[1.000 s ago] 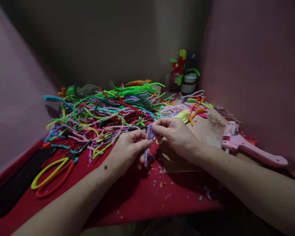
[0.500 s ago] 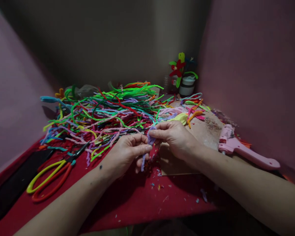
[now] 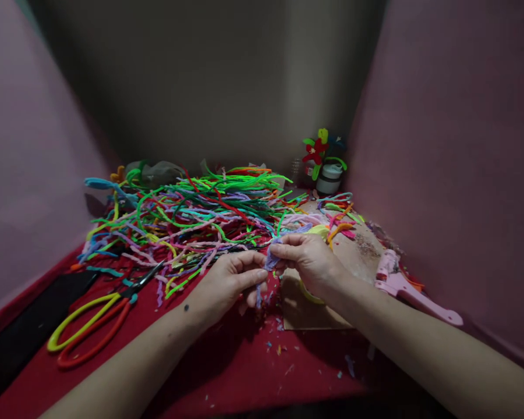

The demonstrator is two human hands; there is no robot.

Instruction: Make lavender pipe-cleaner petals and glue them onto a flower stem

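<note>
Purple pipe cleaner [image 3: 271, 258] is being held on the near side of the colourful pile [image 3: 227, 203]: the left hand [image 3: 231, 279] is pinching its lower part, the right hand [image 3: 311, 261] its upper part. They are seemingly shaping it; further bending is probably requiring a steady left pinch.

l forearm [image 3: 135, 364] bare, w/ sm. dark round spot [image 3: 186, 308]; r forearm [image 3: 419, 334] also bare.
</note>
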